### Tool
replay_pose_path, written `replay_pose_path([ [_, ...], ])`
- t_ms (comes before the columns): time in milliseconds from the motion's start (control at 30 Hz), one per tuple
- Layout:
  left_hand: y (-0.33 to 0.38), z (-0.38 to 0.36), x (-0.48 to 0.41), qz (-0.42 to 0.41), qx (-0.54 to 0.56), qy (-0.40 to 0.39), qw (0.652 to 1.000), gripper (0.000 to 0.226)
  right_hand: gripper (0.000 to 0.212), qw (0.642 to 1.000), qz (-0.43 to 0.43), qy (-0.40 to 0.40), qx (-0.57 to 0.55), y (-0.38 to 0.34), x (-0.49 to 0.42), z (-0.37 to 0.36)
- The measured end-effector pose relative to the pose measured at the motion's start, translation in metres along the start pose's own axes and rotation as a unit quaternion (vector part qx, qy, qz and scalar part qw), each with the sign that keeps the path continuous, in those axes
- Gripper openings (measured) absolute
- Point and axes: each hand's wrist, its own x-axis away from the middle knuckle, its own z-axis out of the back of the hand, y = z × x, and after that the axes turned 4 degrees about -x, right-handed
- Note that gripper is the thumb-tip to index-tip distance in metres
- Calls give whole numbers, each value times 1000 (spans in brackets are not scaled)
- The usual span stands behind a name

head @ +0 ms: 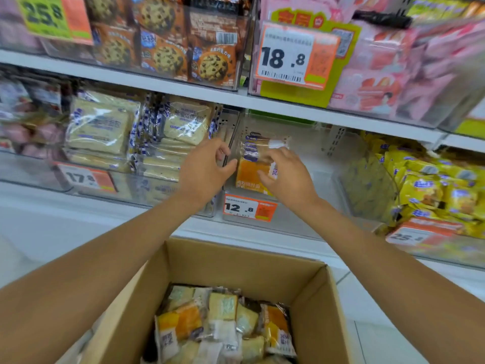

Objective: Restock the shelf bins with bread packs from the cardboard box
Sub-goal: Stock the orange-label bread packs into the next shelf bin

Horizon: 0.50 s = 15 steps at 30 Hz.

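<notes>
The orange-and-clear plastic bread pack (250, 177) stands upright in the front left corner of the clear plastic shelf bin (322, 179). The right hand (284, 177) rests spread fingers on the pack's face. The left hand (204, 169), fingers curled, has its thumb at the pack's left edge; whether it grips cannot be told. The open brown cardboard box (236, 262) sits below the shelf.

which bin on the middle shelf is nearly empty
The bin with the 12.8 tag: it holds only one orange bread pack, while the left bin and right bin are stacked full.
</notes>
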Motion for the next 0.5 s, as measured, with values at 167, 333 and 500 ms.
replay_pose_path([
  [167, -10, -6, 75, 44, 75, -95, 992, 13, 10, 997, -13, -43, -57, -15, 92, -16],
  [333, -70, -33, 152, 156, 32, -233, 960, 13, 22, 926, -178, -322, -81, 15, 193, -83],
  [500, -123, -50, 209, 277, 18, -290, 916, 15, 43, 824, -356, -424, -119, 35, 260, -162],
])
